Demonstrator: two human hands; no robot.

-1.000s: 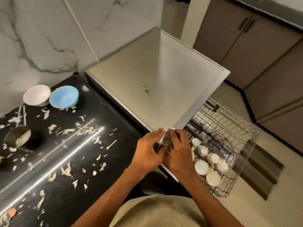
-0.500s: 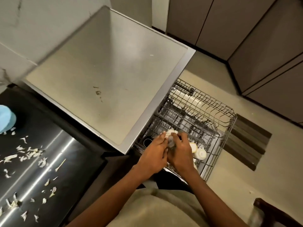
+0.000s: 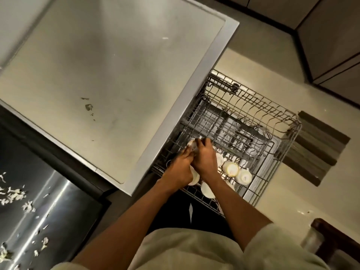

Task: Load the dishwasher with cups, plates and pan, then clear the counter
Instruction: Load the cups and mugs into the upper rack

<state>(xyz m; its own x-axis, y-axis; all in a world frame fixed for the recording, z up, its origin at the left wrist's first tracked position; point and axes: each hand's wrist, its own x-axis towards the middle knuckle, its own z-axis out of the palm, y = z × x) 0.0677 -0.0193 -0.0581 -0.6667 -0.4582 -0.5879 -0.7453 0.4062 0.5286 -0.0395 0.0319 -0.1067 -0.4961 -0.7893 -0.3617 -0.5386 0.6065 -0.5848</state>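
I see my left hand (image 3: pixel 180 168) and right hand (image 3: pixel 204 158) both holding one white cup (image 3: pixel 192 146) over the dishwasher rack (image 3: pixel 272 152).

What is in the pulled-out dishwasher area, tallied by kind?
White ceramic cup held by left hand and right hand: 1
White ceramic cups resting upturned, some partly hidden: 6
Grey wire dish rack: 1
Total: 8

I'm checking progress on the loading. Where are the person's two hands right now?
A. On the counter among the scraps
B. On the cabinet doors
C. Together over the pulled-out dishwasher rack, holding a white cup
C: the left hand and right hand meet over the rack, around a white cup, beside other cups.
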